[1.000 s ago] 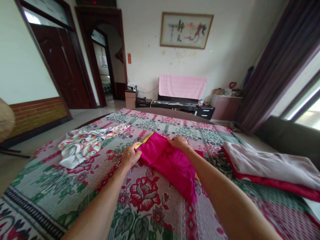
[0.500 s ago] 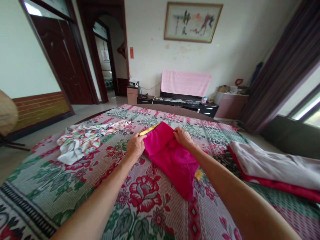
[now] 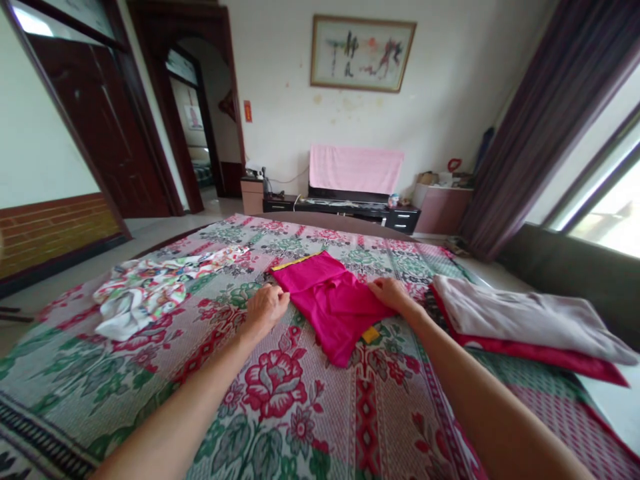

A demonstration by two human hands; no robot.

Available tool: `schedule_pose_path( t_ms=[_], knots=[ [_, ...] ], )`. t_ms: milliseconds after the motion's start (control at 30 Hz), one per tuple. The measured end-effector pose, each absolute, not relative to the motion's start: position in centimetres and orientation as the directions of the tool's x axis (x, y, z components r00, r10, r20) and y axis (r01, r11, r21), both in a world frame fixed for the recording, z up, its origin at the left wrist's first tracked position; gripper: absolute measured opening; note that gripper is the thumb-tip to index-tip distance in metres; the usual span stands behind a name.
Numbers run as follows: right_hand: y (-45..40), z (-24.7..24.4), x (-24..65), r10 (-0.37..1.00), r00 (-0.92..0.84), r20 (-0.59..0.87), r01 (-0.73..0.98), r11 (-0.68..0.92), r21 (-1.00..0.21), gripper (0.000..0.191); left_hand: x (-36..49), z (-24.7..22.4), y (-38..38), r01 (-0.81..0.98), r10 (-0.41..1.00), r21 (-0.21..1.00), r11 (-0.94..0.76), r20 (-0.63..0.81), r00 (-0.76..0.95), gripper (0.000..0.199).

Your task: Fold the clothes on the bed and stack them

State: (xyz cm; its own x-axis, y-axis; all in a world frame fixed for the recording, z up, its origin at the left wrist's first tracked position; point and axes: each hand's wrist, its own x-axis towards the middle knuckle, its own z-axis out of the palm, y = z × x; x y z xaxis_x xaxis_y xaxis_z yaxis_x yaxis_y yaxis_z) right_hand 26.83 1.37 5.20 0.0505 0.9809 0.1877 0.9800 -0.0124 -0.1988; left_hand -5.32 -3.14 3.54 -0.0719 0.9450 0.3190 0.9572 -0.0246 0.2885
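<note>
A bright pink garment (image 3: 327, 293) with yellow trim lies fairly flat on the flowered cloth (image 3: 280, 383) in the middle of the view. My left hand (image 3: 267, 305) is closed at the garment's left edge, its fingertips pinched at the pink fabric. On the other side, my right hand (image 3: 393, 294) is closed on the garment's right edge, fingers curled with the fabric at their tips. A small yellow patch (image 3: 371, 335) shows at the lower right of the garment.
A crumpled printed garment (image 3: 145, 293) lies at the left of the cloth. To the right is a folded stack with a grey-white garment (image 3: 525, 317) over a red one (image 3: 550, 360). Beyond the far edge stands a low black cabinet (image 3: 403, 220).
The pink garment's far end has come down flat and spread out. My left hand has left the yellow-trimmed corner and moved nearer; my right hand has moved right and lower. The view has shifted right.
</note>
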Motion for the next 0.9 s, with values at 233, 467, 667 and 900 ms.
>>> schedule_pose_path(
  t_ms=[233,467,667,900],
  knots=[
    [-0.6,5.1,27.7,0.993,0.029,0.116,0.956,0.006,-0.293,0.034,-0.8,4.8,-6.4,0.926,0.986,0.374,-0.051,0.164,-0.012,0.039],
    [-1.5,4.8,27.0,0.974,0.119,0.193,0.927,-0.039,-0.374,0.029,0.8,3.8,-6.3,0.862,0.967,0.507,-0.022,0.228,-0.110,0.025],
    [-2.4,5.0,26.0,0.959,0.154,0.237,0.891,-0.031,-0.453,0.030,1.1,2.9,-5.5,0.511,0.936,0.852,0.117,0.076,-0.342,0.022],
    [-4.6,5.5,25.1,0.981,0.118,0.157,0.853,-0.019,-0.522,0.026,-1.0,3.1,-5.9,0.453,0.875,0.884,0.112,0.128,-0.466,0.037]
  ],
)
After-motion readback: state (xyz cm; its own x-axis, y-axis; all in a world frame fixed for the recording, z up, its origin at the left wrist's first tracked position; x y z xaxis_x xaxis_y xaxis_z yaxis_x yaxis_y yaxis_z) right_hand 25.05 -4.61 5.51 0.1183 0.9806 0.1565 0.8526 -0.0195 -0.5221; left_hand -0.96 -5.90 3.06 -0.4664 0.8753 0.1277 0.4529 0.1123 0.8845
